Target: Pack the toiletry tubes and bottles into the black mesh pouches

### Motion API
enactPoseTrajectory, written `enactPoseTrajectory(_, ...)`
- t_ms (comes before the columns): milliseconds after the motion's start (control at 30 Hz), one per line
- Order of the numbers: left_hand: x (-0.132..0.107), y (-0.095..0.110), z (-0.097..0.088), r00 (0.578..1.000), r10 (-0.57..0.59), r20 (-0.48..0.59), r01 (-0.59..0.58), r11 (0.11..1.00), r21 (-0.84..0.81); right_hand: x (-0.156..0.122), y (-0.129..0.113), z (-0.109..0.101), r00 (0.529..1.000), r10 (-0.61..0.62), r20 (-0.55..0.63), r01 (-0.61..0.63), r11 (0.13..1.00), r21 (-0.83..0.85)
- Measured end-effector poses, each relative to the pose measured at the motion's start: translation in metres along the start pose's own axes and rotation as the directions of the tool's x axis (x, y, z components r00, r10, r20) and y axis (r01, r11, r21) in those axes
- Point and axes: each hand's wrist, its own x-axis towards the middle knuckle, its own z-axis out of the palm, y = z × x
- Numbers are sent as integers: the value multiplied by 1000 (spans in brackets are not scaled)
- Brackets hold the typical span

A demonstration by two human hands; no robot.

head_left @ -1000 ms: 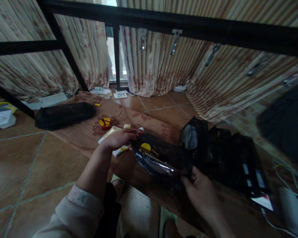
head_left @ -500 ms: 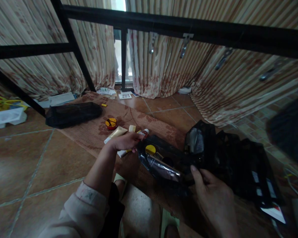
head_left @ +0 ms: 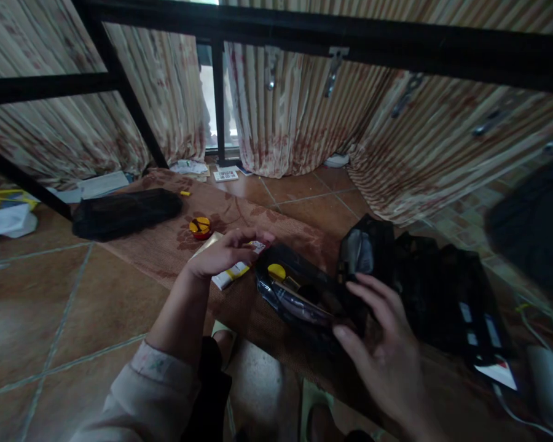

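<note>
A black see-through pouch lies with its top gaping on the brown patterned mat. Inside it are a yellow round lid and other items too dark to name. My left hand is at the pouch's left end, fingers stretched out over its edge and the thumb below them. Under that hand lie a white and yellow tube and a partly hidden gold tube. At the pouch's right end is my right hand, thumb and fingers spread apart around the dark material; whether it presses on it is unclear.
A red jar with an orange lid and a dark bundle rest on the mat. More black bags lie to the right. A black metal frame spans overhead, before striped curtains. White cables run at lower right.
My left hand's fingers have loosened from a pinch at the pouch's left end and stretched out. My right hand has spread its fingers wider. The whole view has shifted slightly.
</note>
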Motion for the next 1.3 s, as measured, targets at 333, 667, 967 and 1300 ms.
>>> enactPoseTrajectory(333,-2,23,20,994,99,48,-109,946,306,-2,-20,15,841,189,506,-146,981,-124)
enactPoseTrajectory(667,-2,27,21,989,40,145,-102,887,450,1,-15,23,917,256,307,-371,830,417)
enactPoseTrajectory(967,4,23,36,981,63,182,-147,855,498,5,-14,32,993,81,-91,-58,972,227)
enactPoseTrajectory(1300,13,10,45,981,191,27,-184,886,426,14,-3,33,985,-11,-171,-27,975,-221)
